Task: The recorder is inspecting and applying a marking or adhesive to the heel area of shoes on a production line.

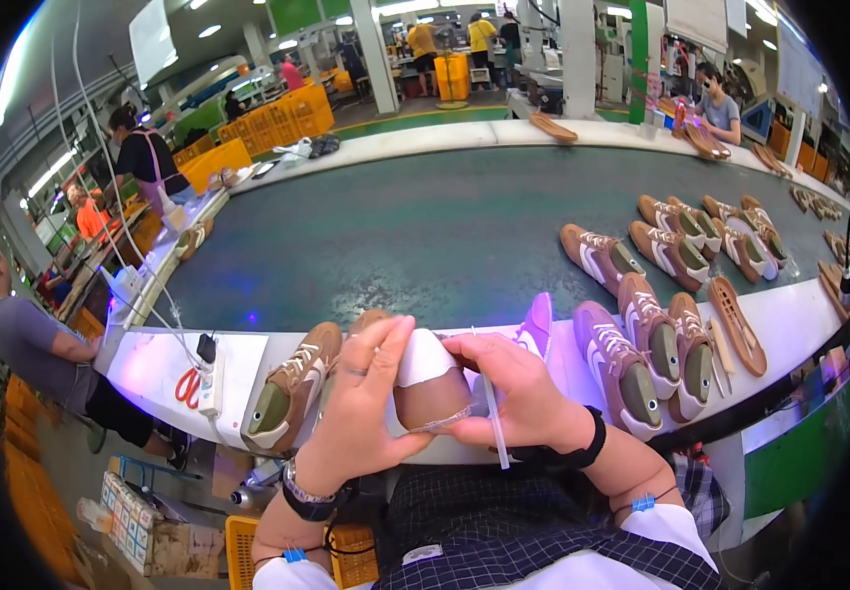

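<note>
A: Okay, L to R, quick. Far left on the white ledge (pixel 248 369): red-handled scissors (pixel 187 386), then a brown sneaker w/ olive insert (pixel 292 385) lying just beside the hands.

B: And the hands?

A: Left hand (pixel 361 398) is wrapped round the brown shoe upper (pixel 432 393), fingers curled over its top, thumb underneath. Ring on one finger. White lining patch (pixel 425 356) shows btwn the two hands. The upper's held up over the ledge edge, close to the body.

B: Right?

A: Right hand (pixel 515 383) grips the other side of the upper and pinches a thin white pen-like tool (pixel 494 418), tip pointing down. Both closed, nothing loose.

B: Risks?

A: My guess: the tool's held alongside the shoe, so it could slip or mark the lining if the grip shifts. Also crowded. Mauve sneakers (pixel 631 359) sit just right of the hand, so an elbow swing might knock one off the ledge. Green conveyor belt (pixel 425 236) behind carries more pairs (pixel 680 241).
</note>
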The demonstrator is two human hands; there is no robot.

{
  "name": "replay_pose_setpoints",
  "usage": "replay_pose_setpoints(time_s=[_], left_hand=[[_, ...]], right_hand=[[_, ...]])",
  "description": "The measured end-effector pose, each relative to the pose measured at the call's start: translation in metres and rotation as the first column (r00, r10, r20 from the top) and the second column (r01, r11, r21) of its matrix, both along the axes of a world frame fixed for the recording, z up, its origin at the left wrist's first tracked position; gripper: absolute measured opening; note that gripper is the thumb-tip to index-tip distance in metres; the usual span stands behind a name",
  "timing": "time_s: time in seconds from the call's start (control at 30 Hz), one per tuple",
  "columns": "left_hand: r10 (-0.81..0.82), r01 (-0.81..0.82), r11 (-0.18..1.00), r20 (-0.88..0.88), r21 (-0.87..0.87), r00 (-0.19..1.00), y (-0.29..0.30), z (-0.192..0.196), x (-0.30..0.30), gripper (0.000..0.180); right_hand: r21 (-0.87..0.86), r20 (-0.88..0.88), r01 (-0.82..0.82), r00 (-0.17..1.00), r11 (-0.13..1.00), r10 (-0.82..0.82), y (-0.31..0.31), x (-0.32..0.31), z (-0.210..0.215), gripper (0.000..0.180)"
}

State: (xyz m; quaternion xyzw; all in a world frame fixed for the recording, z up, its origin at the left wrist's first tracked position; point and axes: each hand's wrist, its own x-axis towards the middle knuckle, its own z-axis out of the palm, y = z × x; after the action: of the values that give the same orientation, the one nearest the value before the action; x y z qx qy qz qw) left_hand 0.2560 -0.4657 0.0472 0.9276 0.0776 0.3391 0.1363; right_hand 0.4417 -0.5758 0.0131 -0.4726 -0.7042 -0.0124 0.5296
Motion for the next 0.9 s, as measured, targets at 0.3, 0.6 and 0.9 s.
replay_pose_setpoints(time_s=[0.3,0.6,0.9], left_hand=[[-0.071,0.073,0.997,0.064,-0.026,0.995,0.013,0.003,0.01,0.089],[-0.023,0.024,0.998,0.027,-0.05,0.999,0.02,0.003,0.014,0.09],[-0.328,0.43,0.822,0.306,-0.373,0.893,0.026,-0.03,0.013,0.077]], right_hand=[[0.019,0.067,0.065,0.996,0.998,-0.066,0.008,0.001,0.004,0.07],[-0.119,-0.092,-0.041,0.995,0.992,0.03,0.015,0.014,0.002,0.072],[-0.241,-0.478,-0.332,0.858,0.912,0.186,-0.004,0.021,-0.015,0.063]])
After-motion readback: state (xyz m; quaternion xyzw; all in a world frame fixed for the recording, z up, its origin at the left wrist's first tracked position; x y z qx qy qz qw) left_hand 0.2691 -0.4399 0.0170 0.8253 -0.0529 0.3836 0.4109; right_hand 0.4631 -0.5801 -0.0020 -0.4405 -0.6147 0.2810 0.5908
